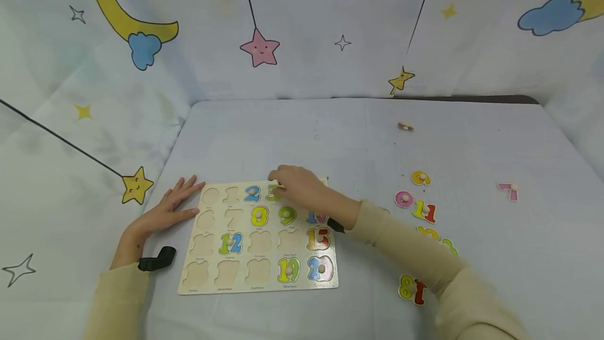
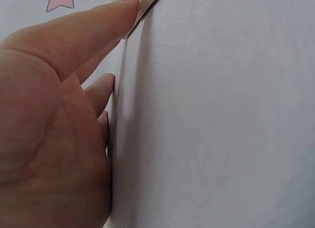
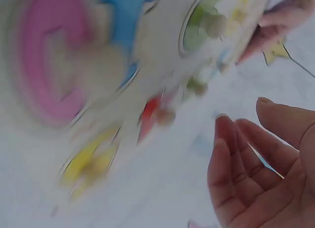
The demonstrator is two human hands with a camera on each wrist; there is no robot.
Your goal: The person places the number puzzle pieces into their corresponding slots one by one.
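Note:
A wooden number puzzle board lies on the white-covered table. My left hand has its fingers spread at the board's left side, with the thumb touching the board's edge in the left wrist view. Over the top row hovers my right hand, near the green 3 piece and hiding the top-right part. In the right wrist view, the right hand's fingers are loosely bent, apart from the board, with nothing between them. Knobbed pieces such as the blue 2, yellow 8 and green-blue 12 sit in their recesses.
Loose pieces lie right of the board: a pink 0, an 11, an orange piece, an 18 and a pink 7. A small brownish piece lies farther back. The right sleeve covers some pieces.

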